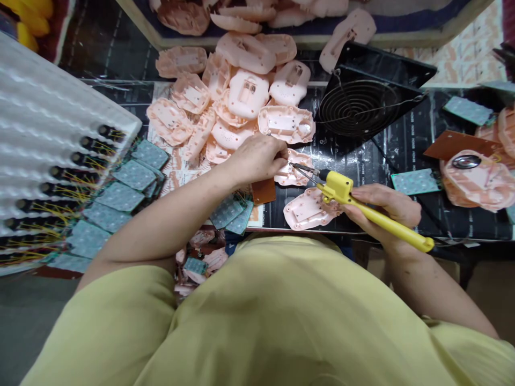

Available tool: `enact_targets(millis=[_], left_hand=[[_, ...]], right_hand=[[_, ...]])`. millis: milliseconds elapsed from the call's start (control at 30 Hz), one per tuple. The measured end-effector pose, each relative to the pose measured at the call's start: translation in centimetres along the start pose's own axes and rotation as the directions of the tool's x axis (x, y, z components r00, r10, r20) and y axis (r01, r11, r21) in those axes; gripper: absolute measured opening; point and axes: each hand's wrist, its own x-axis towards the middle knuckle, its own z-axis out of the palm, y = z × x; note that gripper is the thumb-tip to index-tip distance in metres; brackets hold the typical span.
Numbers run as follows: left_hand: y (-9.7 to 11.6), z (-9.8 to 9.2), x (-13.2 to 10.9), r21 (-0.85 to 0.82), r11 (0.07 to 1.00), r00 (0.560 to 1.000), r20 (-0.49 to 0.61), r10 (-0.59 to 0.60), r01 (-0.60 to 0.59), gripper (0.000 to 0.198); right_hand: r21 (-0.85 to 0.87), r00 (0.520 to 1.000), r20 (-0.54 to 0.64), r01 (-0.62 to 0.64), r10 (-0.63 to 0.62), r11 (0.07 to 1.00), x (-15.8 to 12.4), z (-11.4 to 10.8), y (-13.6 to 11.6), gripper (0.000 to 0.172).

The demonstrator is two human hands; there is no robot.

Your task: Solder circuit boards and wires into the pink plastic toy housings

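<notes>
My right hand (382, 206) is wrapped round a yellow soldering iron (341, 187) with a trigger-style body and a thin feed tube beside its tip. The tip points left, over a pink plastic shell (295, 177) lying on the bench. My left hand (261, 155) is closed in a pinch at the upper left of that shell; what its fingers hold, if anything, is hidden. Just below, a second pink shell (308, 209) lies with its inside up, partly under the iron. A brown board (263, 191) sits under my left wrist.
Pink shells (247, 94) are heaped beyond my left hand. A black fan (362, 107) stands to their right. At left, green circuit boards (120, 195) wired to black parts line a white foam tray (52, 96). More shells (478, 179) and a green board (416, 182) lie at right.
</notes>
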Motion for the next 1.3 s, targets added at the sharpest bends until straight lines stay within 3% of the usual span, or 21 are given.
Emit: enact_targets(millis=[233, 400, 733, 900, 1033, 1200, 1300], left_hand=[[-0.3, 0.3, 0.1, -0.039, 0.999, 0.999, -0.034, 0.017, -0.018, 0.022], [0.1, 0.1, 0.1, -0.01, 1.0, 1.0, 0.006, -0.007, 0.007, 0.023], [-0.1, 0.3, 0.0, -0.009, 1.0, 1.0, -0.015, 0.009, -0.009, 0.022], [-0.1, 0.2, 0.0, -0.015, 1.0, 1.0, -0.016, 0.006, -0.006, 0.022], [0.1, 0.1, 0.0, 0.017, 1.0, 1.0, 0.009, -0.01, 0.01, 0.026], [0.4, -0.2, -0.3, 0.063, 0.998, 1.0, 0.014, -0.004, 0.003, 0.028], [0.4, -0.3, -0.8, 0.08, 0.997, 1.0, -0.003, 0.02, -0.019, 0.028]], right_hand=[[0.007, 0.991, 0.131, 0.004, -0.005, 1.0, 0.2, -0.6, 0.3, 0.022], [-0.011, 0.997, 0.069, 0.02, -0.019, 1.0, 0.2, -0.9, 0.7, 0.024], [-0.005, 0.988, 0.141, 0.065, -0.063, 0.998, 0.4, -1.0, 0.5, 0.018], [-0.053, 0.998, 0.054, -0.004, 0.007, 0.999, 0.0, -2.1, 0.5, 0.013], [-0.065, 0.997, 0.065, 0.04, -0.036, 0.997, 0.0, -2.1, 0.2, 0.026], [-0.19, 0.996, 0.05, 0.076, -0.068, 0.979, 0.0, -2.2, -0.1, 0.058], [-0.173, 0.998, 0.053, 0.031, -0.022, 0.984, -0.3, -2.3, -0.5, 0.055]])
